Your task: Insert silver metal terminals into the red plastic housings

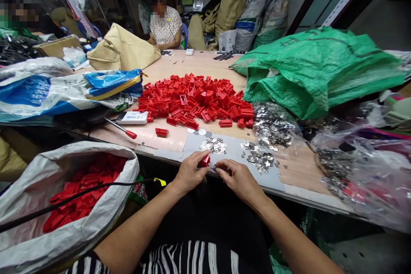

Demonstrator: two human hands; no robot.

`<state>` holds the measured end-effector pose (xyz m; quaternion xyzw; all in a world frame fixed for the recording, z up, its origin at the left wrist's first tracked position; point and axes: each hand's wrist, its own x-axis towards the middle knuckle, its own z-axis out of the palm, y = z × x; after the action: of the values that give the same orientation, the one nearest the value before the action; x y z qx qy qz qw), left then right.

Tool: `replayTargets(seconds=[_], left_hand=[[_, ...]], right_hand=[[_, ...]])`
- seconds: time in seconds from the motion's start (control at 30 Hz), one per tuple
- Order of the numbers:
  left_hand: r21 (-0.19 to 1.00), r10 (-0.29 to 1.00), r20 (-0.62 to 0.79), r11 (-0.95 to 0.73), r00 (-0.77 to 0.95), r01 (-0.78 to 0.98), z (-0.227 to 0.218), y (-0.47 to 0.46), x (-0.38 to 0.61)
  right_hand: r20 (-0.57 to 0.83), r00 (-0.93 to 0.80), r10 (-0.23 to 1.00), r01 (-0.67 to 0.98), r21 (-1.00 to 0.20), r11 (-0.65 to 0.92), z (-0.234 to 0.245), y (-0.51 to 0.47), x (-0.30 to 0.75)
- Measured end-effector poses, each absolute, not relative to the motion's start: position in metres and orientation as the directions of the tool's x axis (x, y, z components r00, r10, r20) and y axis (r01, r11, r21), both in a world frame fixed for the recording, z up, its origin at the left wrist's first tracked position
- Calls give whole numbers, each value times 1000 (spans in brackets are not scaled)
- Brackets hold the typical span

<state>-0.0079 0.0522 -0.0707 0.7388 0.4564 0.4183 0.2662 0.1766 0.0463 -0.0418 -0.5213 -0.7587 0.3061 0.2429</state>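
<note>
Red is the small block [205, 161] that our left hand [191, 173] pinches between thumb and fingers, right at the near edge of the table [308, 175]. Our right hand [236, 178] sits just beside it, thumb and fingertips pressed together on a thin metal piece [213, 166] (too small for us to name) that points at the block; whether the two touch we cannot tell. Beyond our hands, two loose piles of shiny flat bits, a smaller pile [213, 146] and a wider pile [261, 157], lie on a grey sheet [234, 150]. Behind them we have a broad heap of red blocks [195, 98]. A screwdriver [131, 134] lies to the left, near a white box [132, 117]. At our left, an open white sack [123, 199] holds more red pieces [81, 192].
</note>
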Motion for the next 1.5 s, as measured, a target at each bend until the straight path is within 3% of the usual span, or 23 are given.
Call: replayTargets(seconds=[0.83, 1.1, 1.2, 1.27, 1.37, 1.5], left_hand=[[835, 904, 283, -397, 322, 381, -73, 63, -16], [842, 925, 260, -358, 277, 403, -75, 61, -13], [885, 950, 233, -296, 208, 360, -72, 56, -11], [942, 977, 176, -204, 124, 267, -69, 50, -9], [997, 998, 26, -22, 55, -79, -58, 38, -5], [795, 971, -176, 239, 164, -558, -43, 25, -2]], right_hand=[[-70, -371, 926, 779, -566, 269, -39, 56, 165], [-81, -317, 945, 820, -523, 231, -36, 50, 155], [-26, -339, 940, 776, -572, 264, -40, 47, 160], [65, -363, 929, 679, -664, 312, -41, 44, 164], [134, -368, 920, 524, -787, 325, -39, 37, 170], [60, -430, 901, 414, -874, 256, -31, 27, 174]])
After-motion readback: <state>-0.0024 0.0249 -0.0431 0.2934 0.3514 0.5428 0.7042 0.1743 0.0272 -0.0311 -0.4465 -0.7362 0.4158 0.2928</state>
